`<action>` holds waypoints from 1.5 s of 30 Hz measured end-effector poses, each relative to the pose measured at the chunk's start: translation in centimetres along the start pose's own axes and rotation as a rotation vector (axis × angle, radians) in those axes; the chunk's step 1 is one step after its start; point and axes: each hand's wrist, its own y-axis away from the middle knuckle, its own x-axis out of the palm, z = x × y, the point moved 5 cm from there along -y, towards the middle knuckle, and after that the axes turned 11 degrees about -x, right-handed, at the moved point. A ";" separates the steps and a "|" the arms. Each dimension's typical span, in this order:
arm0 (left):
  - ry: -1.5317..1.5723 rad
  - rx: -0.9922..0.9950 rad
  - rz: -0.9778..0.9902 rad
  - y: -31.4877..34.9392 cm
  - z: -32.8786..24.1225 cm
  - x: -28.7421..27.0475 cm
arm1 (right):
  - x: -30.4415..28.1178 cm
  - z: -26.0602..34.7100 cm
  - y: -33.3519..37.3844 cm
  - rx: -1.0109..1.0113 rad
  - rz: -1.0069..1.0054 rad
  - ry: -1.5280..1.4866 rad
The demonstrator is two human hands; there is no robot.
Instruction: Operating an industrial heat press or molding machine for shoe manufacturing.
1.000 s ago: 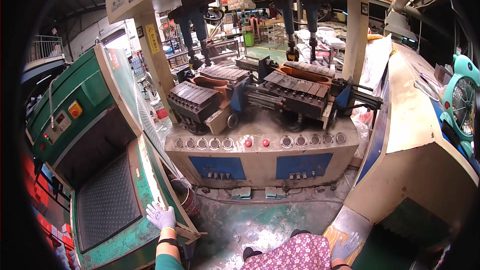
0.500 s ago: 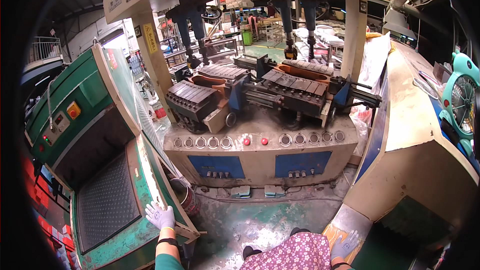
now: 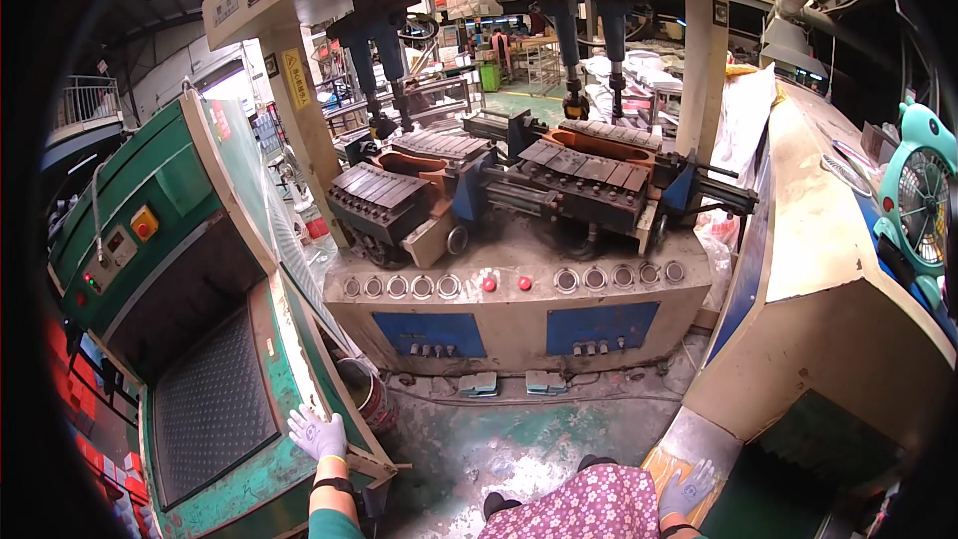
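A: What lies nearest on my feed?
B: The flowered apron (image 3: pixel 579 507) at the lower edge; to its right I see the gloved right hand (image 3: pixel 689 489), fingers spread, lying on a tan panel (image 3: pixel 654 466); well apart, the gloved left hand (image 3: pixel 317 431) is spread too, resting on the worn edge (image 3: pixel 296 354) of the green machine (image 3: pixel 180 185), which fills my left side.
A: What room do I get?
B: Stained floor (image 3: pixel 529 434) stretches between the green machine and the beige cabinet (image 3: pixel 798 339); a bucket (image 3: pixel 367 397) just beside the worn edge narrows the left.
A: Which way does that edge point?
B: Its long axis slants up and leftward in my view, away from the apron.
A: And surfaces?
B: Chipped paint on the edge; a dark, dotted mat (image 3: pixel 215 409) on the machine's bed; farther, two pale foot pedals (image 3: pixel 479 385); then a beige press (image 3: pixel 516 326) with round buttons, bearing ribbed metal molds (image 3: pixel 379 192); far behind, a bright green bin (image 3: pixel 490 77).
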 end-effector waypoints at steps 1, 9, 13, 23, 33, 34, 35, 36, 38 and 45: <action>-0.005 -0.002 0.002 0.0 0.0 0.0 | 0.0 0.0 0.0 0.004 -0.010 -0.008; 0.002 -0.002 0.009 0.2 -0.2 -0.3 | 0.1 -0.1 0.1 -0.016 -0.019 0.011; 0.000 0.000 0.006 0.2 -0.1 -0.2 | -0.4 0.2 0.1 -0.012 -0.021 -0.025; -0.005 0.002 -0.002 -0.1 0.0 0.1 | -0.7 0.5 0.1 -0.011 -0.010 -0.019; -0.007 0.001 0.007 0.2 -0.2 -0.2 | 0.1 -0.1 0.0 -0.036 -0.065 -0.004; -0.007 -0.002 0.010 0.2 -0.1 -0.2 | 0.1 -0.1 0.1 -0.039 -0.059 -0.008; -0.008 -0.002 0.010 0.1 -0.1 -0.1 | 0.2 0.0 0.0 -0.039 -0.059 -0.008; -0.007 -0.001 0.004 0.0 0.0 -0.1 | 0.2 0.0 0.0 -0.036 -0.061 -0.006; -0.006 0.000 0.000 -0.1 0.0 0.0 | 0.1 0.0 0.0 -0.033 -0.063 -0.004; -0.016 -0.003 0.009 -0.1 0.0 0.1 | 0.1 -0.1 0.0 -0.023 -0.041 -0.009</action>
